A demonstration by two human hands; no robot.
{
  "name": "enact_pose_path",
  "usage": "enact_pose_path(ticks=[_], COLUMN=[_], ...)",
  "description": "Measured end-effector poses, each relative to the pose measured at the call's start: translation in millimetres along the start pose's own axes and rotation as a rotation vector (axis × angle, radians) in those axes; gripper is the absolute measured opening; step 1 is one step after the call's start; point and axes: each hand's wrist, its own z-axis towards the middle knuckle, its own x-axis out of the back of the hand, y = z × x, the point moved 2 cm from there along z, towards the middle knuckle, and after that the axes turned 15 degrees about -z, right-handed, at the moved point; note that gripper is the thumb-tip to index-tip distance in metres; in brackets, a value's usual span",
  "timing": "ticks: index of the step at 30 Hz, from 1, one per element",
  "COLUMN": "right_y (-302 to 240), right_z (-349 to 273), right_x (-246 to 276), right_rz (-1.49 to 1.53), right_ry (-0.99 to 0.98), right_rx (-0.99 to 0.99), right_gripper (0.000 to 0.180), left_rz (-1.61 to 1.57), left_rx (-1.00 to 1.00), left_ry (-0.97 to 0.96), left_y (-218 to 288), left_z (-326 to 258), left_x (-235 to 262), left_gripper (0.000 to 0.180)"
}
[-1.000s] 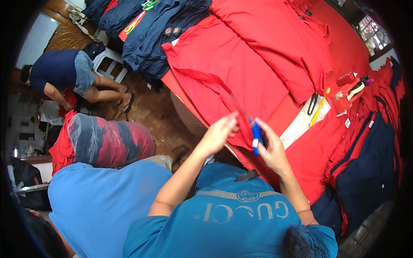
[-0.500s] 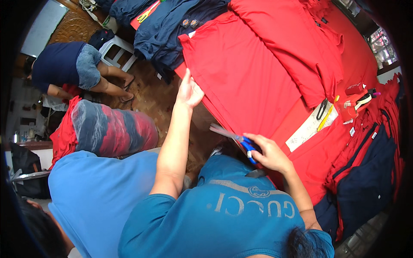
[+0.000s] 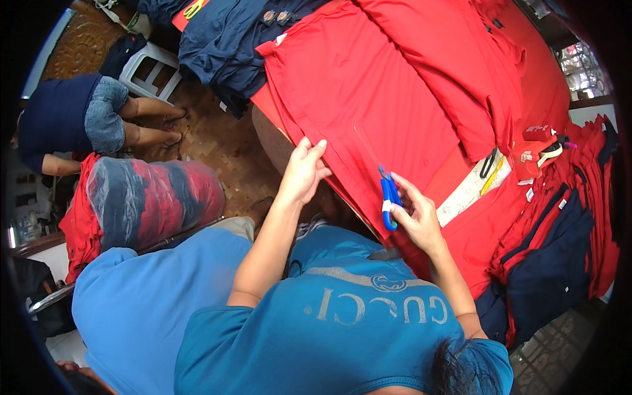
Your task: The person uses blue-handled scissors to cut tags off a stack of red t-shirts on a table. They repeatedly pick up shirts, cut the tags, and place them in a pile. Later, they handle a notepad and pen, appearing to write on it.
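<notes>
My right hand [image 3: 421, 217] grips blue-handled scissors [image 3: 390, 201] with a white band on the handle. Their thin blades point up and away over a red garment [image 3: 368, 85] spread on the table. My left hand [image 3: 306, 172] is beside the garment's near left edge, its fingers apart and nothing visible in them. Whether its fingertips touch the cloth, I cannot tell.
Navy garments [image 3: 224, 46] lie at the far left of the table. A yellow cutter [image 3: 494, 179] and a red box [image 3: 532, 161] of tools sit at right. A plastic-wrapped clothing bundle [image 3: 158, 201], a bending person [image 3: 72, 118] and a person in light blue [image 3: 158, 296] are at left.
My left hand has come down and right, closer to the garment's edge. The scissors have swung from pointing left to pointing up and away over the red cloth.
</notes>
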Motion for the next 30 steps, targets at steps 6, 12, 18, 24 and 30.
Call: enact_pose_path(ticks=[6, 12, 18, 24, 30], right_y=[4, -4, -9, -8, -3], right_z=[-13, -11, 0, 1, -7], right_x=[2, 7, 6, 5, 6], right_rz=[-0.289, -0.616, -0.604, -0.545, -0.432], right_ry=[0.030, 0.017, 0.064, 0.034, -0.014], right_rx=[0.103, 0.210, 0.287, 0.239, 0.174], right_gripper=[0.052, 0.057, 0.056, 0.055, 0.053], left_rz=[-0.169, -0.192, -0.131, -0.096, -0.044], left_rx=[0.106, -0.013, -0.086, -0.083, -0.096], left_ry=[0.040, -0.021, -0.023, -0.002, -0.021], left_y=[-32, -35, -30, -29, -29], left_z=[-13, -19, -20, -21, -21], left_x=[4, -5, -12, -20, -20], left_gripper=[0.023, 0.033, 0.030, 0.031, 0.034])
